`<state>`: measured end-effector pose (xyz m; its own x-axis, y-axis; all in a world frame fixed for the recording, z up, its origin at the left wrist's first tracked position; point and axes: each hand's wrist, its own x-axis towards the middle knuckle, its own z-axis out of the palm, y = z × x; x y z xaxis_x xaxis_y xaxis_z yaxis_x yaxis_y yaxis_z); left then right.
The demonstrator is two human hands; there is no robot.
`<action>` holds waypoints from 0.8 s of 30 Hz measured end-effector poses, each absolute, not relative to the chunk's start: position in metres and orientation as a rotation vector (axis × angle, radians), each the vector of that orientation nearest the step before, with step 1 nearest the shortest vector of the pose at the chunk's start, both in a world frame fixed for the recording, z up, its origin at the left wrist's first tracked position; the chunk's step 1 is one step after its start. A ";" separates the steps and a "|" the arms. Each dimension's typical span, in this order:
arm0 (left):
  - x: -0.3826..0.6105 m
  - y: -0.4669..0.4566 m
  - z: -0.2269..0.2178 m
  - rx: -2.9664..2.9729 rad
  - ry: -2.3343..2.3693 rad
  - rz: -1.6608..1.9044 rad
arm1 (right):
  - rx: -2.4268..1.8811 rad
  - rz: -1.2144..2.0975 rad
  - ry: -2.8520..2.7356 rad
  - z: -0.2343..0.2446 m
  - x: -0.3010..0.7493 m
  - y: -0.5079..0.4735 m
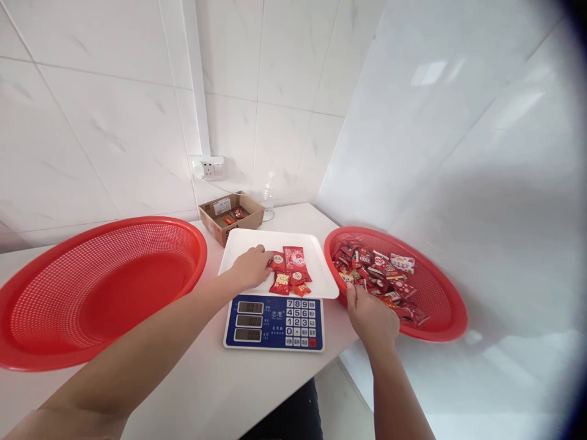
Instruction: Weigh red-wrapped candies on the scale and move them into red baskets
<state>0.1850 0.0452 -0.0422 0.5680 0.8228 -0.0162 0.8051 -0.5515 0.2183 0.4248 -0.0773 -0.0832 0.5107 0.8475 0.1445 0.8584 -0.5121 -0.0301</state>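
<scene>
A white tray (247,244) sits on a blue-and-white weighing scale (274,322) with three small displays and a keypad. Several red snack packets (290,271) lie on the tray. My left hand (251,267) rests on the tray with its fingertips touching the packets at their left side; the fingers are curled and what they hold, if anything, is hidden. My right hand (369,315) hangs over the near rim of the right red basket (440,330), fingers bent down toward the pile of red packets (380,275) inside.
A large empty red basket (98,287) takes up the left of the white counter. Behind the tray stand an open cardboard box (232,215) holding a few packets and a clear plastic bottle (268,198). A wall socket (208,167) sits on the tiled wall.
</scene>
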 end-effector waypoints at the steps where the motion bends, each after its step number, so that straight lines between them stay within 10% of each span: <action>1: 0.185 0.045 -0.043 2.600 1.368 0.137 | -2.639 -0.174 -1.497 -0.084 0.425 -0.077; 24: 0.104 0.041 -0.001 2.648 1.639 0.362 | -2.656 -0.163 -1.520 -0.081 0.424 -0.078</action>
<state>0.1038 0.0413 -0.0012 0.4266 0.8840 0.1914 0.8824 -0.4532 0.1262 0.4244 -0.0777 -0.0809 0.5030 0.8544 0.1303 0.8626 -0.5057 -0.0143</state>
